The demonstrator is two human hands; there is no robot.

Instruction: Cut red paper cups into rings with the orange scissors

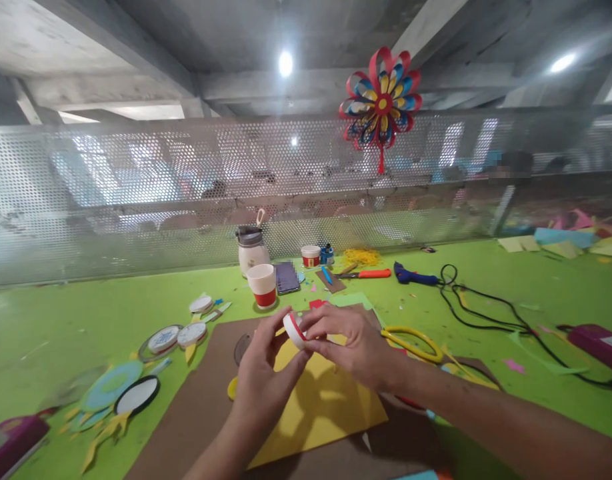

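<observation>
A short white ring with a red edge (295, 331), which looks like a slice of a paper cup, is held up between both hands. My left hand (269, 373) grips it from the left, thumb below and fingers above. My right hand (349, 343) pinches its red edge from the right, with the fingertips partly inside. Under the hands lies a yellow sheet (331, 407) on a brown board (186, 413). Yellow-handled scissors (416, 343) rest just right of my right hand.
Behind the hands stand a white and red paper cup (262, 287), a bottle (252, 250), a phone (287, 277) and an orange-handled cutter (371, 274). A blue glue gun (416, 274) with a looped black cord lies right. Paper medallions (136, 395) spread left. A perforated panel (196, 200) closes the back.
</observation>
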